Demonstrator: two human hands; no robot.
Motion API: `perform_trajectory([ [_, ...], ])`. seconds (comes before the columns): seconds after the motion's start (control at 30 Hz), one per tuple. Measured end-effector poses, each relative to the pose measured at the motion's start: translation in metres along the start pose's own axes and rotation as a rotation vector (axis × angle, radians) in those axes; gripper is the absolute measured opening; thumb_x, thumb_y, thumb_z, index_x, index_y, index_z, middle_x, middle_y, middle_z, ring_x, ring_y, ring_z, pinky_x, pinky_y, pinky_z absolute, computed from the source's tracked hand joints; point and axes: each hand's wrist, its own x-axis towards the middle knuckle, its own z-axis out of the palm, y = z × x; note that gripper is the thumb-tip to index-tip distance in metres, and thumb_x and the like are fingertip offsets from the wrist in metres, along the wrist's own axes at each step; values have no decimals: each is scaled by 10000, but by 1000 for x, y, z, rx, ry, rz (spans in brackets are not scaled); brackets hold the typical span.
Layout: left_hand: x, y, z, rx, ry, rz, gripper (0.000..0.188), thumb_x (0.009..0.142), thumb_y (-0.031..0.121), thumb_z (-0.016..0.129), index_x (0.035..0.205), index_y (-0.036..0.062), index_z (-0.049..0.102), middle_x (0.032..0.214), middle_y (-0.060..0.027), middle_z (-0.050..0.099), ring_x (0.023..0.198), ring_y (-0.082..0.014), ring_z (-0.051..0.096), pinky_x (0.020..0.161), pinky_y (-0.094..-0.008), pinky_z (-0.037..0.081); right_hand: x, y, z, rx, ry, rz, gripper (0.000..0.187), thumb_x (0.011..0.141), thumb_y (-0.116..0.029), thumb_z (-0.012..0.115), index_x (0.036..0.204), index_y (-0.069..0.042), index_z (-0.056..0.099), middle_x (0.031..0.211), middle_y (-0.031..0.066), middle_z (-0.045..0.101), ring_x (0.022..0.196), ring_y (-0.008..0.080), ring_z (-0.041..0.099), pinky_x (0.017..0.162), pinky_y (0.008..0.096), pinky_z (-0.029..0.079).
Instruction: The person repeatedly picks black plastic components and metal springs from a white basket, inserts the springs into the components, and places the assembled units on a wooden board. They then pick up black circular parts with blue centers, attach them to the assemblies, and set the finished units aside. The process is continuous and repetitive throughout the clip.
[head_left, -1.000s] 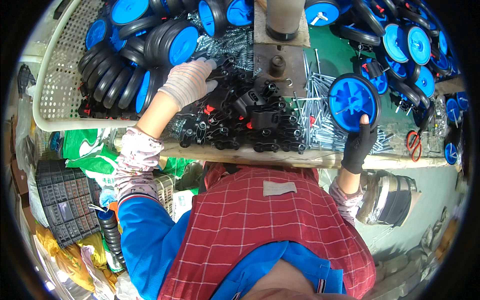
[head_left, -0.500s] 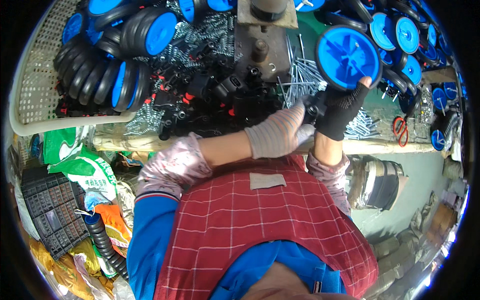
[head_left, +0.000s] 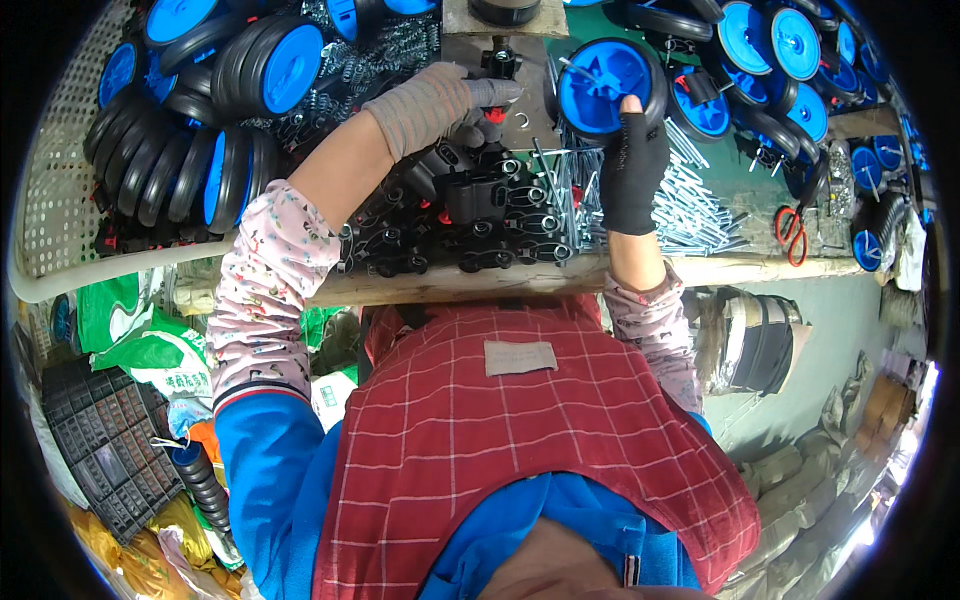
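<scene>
My left hand (head_left: 440, 105), in a grey striped glove, has its fingers across a black plastic bracket (head_left: 500, 60) with a red tab. The bracket stands at the metal post under the press head (head_left: 505, 10); fingers hide part of it. My right hand (head_left: 635, 175), in a black fingerless glove, grips a blue wheel (head_left: 610, 88) with a black tyre, thumb over its rim. A metal pin pokes out of the wheel's face. Below my left hand lie several black plastic brackets (head_left: 475, 195), some with red tabs.
Loose metal pins (head_left: 690, 205) lie in a pile right of the brackets. Red-handled scissors (head_left: 790, 235) rest near the bench edge (head_left: 480, 288). Blue wheels (head_left: 745, 38) crowd the back right; more wheels (head_left: 290, 75) and a pale perforated basket (head_left: 60, 215) stand at the left.
My left hand has moved left and away from me, from beside my right hand to the press, with the black bracket. The right hand has shifted slightly left with the wheel.
</scene>
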Motion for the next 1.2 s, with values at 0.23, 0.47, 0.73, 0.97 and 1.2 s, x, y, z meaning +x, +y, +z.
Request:
perform_trajectory([
  [0.23, -1, -8, 2, -213, 16, 5, 398, 900, 338, 749, 1105, 5, 670, 893, -78, 702, 756, -160, 697, 684, -286, 603, 6, -33, 17, 246, 23, 403, 450, 899, -336, 739, 1163, 12, 631, 1020, 105, 693, 912, 162, 616, 834, 309, 485],
  [0.47, 1, -10, -2, -195, -7, 27, 433, 878, 359, 768, 1094, -4, 670, 899, -92, 704, 757, -170, 703, 685, -290, 606, 5, -44, 29, 201, -49, 348, 425, 895, -310, 742, 1158, -3, 611, 959, 91, 692, 823, 156, 624, 760, 314, 501],
  [0.73, -9, 1, -1, -70, -26, -16, 471, 921, 379, 704, 1142, -33, 640, 928, -119, 701, 790, -190, 709, 727, -307, 596, 3, -67, 45, 259, -249, 265, 707, 903, -219, 727, 1484, -20, 377, 1142, 150, 676, 987, 202, 675, 847, 326, 542],
  [0.97, -26, 24, -112, 1548, 584, 534, 333, 961, 176, 574, 1293, 159, 606, 1260, -160, 618, 1089, -349, 622, 930, -412, 508, 48, -25, 15, -202, -347, -36, 608, 877, -521, 680, 1231, -39, 573, 863, 211, 695, 791, 375, 706, 683, 427, 547],
  [1.2, 28, 56, -175, 2189, 666, 391, 555, 877, -12, 539, 1393, 192, 518, 1494, -81, 468, 1384, -302, 443, 1089, -423, 431, 222, 14, -73, -329, -438, -346, 297, 980, -249, 588, 1163, -18, 633, 946, 104, 663, 844, 223, 652, 756, 350, 530],
])
